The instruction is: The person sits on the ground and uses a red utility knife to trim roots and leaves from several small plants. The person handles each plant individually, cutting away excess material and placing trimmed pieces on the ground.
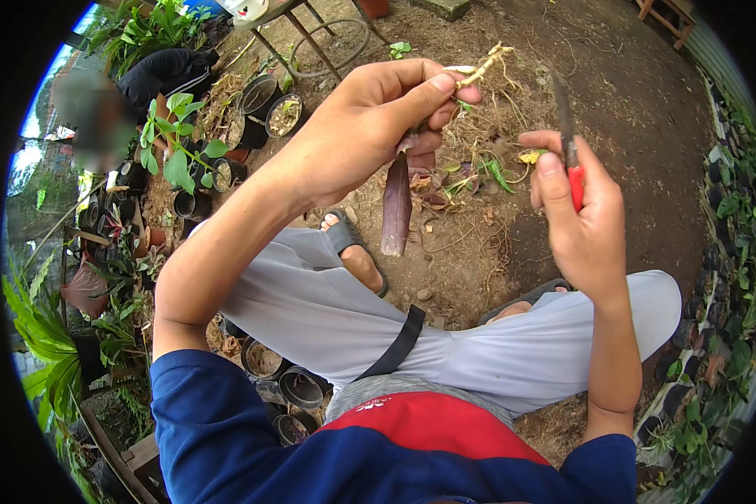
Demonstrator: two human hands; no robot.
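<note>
Pinched in my left hand (403, 105) is a plant cutting. Its pale, knobbly stem (483, 67) sticks out past the fingertips to the upper right, and a long dark purple leaf (396, 206) hangs down below the palm. My right hand (584, 214) is closed round the red handle of a knife (576, 186). The dark, narrow blade (563, 113) points upward, to the right of the stem and apart from it. On the soil beneath both hands lie plant scraps (475, 172), with green and yellow leaves and dry roots among them.
Several black pots (286, 115) stand on the left, beside a leafy green plant (176, 143). A metal stool (290, 17) is at the top. Another person (164, 76) bends at the far left. Potted plants (735, 353) line the right edge. My sandalled feet (357, 256) rest on the soil.
</note>
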